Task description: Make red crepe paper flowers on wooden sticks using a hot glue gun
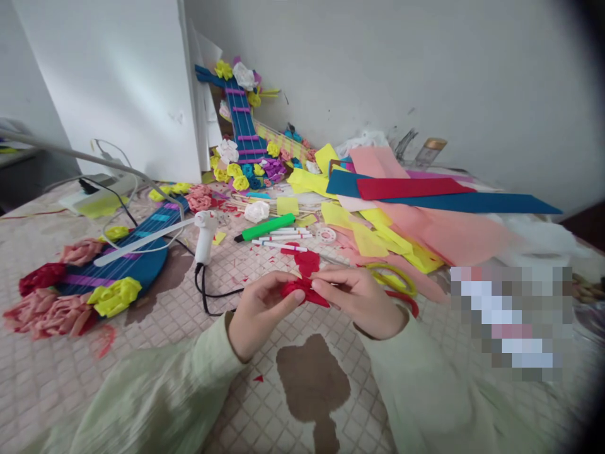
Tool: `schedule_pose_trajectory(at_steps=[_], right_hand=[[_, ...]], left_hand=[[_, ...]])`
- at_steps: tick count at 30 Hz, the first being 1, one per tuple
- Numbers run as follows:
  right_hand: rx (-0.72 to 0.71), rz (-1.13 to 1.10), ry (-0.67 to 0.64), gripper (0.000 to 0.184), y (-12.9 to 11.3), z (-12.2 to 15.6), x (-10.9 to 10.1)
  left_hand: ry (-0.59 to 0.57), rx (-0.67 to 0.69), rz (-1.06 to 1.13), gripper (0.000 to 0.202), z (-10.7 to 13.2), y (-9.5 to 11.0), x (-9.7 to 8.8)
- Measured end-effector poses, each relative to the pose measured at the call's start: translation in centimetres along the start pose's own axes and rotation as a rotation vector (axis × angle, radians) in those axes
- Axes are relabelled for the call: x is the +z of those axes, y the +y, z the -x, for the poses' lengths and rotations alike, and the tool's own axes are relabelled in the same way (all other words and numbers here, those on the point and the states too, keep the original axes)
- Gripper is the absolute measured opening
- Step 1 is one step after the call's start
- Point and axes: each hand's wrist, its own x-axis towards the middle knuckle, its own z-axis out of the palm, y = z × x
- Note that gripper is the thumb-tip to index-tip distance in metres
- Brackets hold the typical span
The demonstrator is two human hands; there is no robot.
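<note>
Between my two hands, above the table, is a small bunched piece of red crepe paper (293, 289). My left hand (265, 306) grips its left side with thumb and fingers. My right hand (362, 299) pinches the right part, fingertips close to those of the left. Just beyond the fingers lies another red paper scrap (307, 260). Yellow-handled scissors (391, 277) lie beside my right hand, partly hidden by it. A white glue gun (205, 243) stands on the table to the left of my hands, its black cord running toward my left wrist.
A blue paper guitar with paper flowers (151, 252) lies at left; another blue guitar (243, 120) leans at the back. A green marker (267, 227) and several white pens (283, 238) lie ahead. Crepe paper sheets (439, 227) cover the right back. A power strip (99, 192) sits far left.
</note>
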Motion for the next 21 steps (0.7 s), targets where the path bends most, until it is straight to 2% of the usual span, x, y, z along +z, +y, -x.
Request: schedule_pose_trajectory(at_steps=[21], right_hand=[[0.002,0.069,0.065,0.015,-0.45,0.43,0.67]], left_hand=[[-0.022,-0.029,-0.016,0.017,0.67,0.74,-0.04]])
